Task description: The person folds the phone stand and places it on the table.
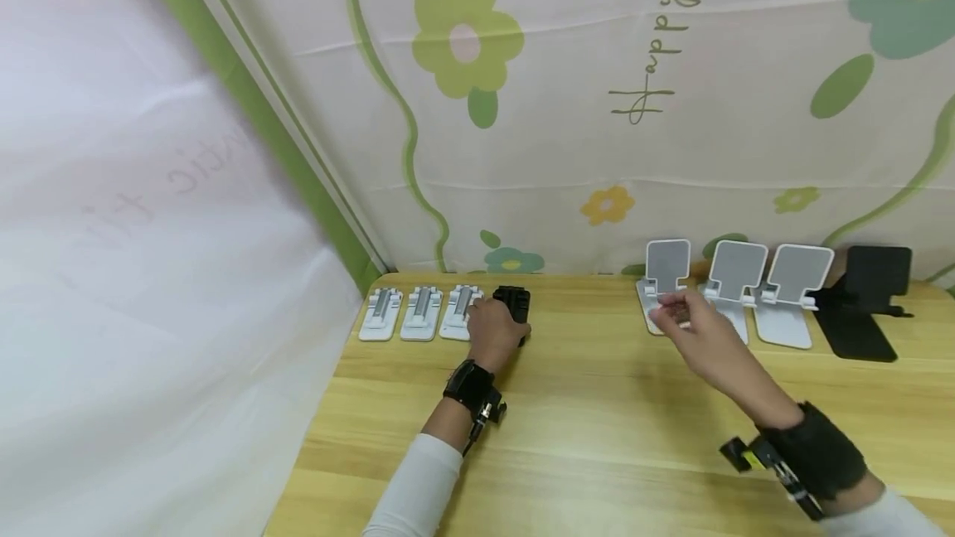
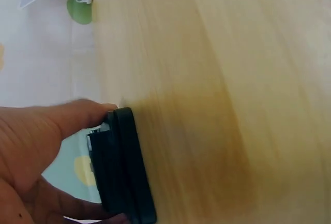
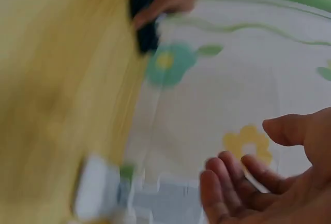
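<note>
White cloth (image 1: pixel 552 131), printed with green vines and flowers, hangs behind the bench and down its left; presumably it screens off the surroundings. Below it, the wood-grained bench (image 1: pixel 582 421) carries two groups of stands, well apart, which I judge keeps the unfolded from the folded.

Right-hand group: one unfolded black stand (image 1: pixel 869 292) at the far end, then three unfolded white stands (image 1: pixel 800 272) to its left. Their panels tilt up from flat bases, a shape that suggests propping something. All sit near the rear edge, which seems to leave the front free for my arms.

My right hand (image 1: pixel 701 334) is at the leftmost of these; whether it touches, I cannot tell. The right wrist view finds its fingers loosely bent, thumb apart, holding nothing.

My left hand (image 1: pixel 495 330) grips the folded black stand (image 1: pixel 515 297), located at the right end of the left-hand group. The left wrist view records thumb on one edge and fingers on the opposite one, spread only to the item's width; I take it an edge hold suits so compact a body. Whether it is lifted or rests on the bench, I cannot determine.

Remaining: three folded white stands (image 1: pixel 421 313), lying in a row left of the black one, narrow gaps between, presumably so that fingers can get in.
</note>
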Motion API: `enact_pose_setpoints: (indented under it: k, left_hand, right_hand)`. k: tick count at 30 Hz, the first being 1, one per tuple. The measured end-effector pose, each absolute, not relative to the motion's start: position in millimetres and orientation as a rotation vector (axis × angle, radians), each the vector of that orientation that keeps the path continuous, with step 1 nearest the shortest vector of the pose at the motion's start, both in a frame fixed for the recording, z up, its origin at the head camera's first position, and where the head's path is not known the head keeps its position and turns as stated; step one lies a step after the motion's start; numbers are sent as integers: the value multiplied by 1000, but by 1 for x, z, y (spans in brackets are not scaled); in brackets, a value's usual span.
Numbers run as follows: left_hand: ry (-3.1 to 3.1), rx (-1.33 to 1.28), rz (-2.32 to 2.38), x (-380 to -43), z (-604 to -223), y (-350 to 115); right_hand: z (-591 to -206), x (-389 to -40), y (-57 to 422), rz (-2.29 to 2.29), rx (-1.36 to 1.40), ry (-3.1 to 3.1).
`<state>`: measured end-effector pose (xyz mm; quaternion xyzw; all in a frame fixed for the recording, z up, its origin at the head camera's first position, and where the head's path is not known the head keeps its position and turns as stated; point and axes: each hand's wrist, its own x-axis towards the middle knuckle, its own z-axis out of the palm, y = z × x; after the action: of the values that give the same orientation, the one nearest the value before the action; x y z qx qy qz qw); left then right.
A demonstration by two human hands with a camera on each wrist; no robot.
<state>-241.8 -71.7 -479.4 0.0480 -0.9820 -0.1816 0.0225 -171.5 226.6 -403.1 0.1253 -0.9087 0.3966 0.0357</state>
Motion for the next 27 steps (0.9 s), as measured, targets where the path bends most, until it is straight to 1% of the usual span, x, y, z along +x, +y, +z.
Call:
enact_pose_setpoints:
  k: [5,8,12,16,23,27]
  left_hand:
    - [-3051,134,-520,-231,-472,-65]
    - [-3051,92,-470,-221,-462,-58]
    - [-3064,1,-382,-208,-446,-46]
    - [-3080,-55,-375,-198,-436,-36]
    - [-2970,-176,-351,-191,-429,-30]
    - [-2889,-251,-485,-190,-425,-28]
  right_hand:
    - [-413,-219,239,602,588,-2476]
    - [-413,-244,248,443,672,-2405]
    - [-411,-266,256,333,700,-2488]
    - [-411,-273,259,282,688,-2566]
    - [-413,-275,260,299,667,-2560]
    - [-410,-272,259,366,632,-2568]
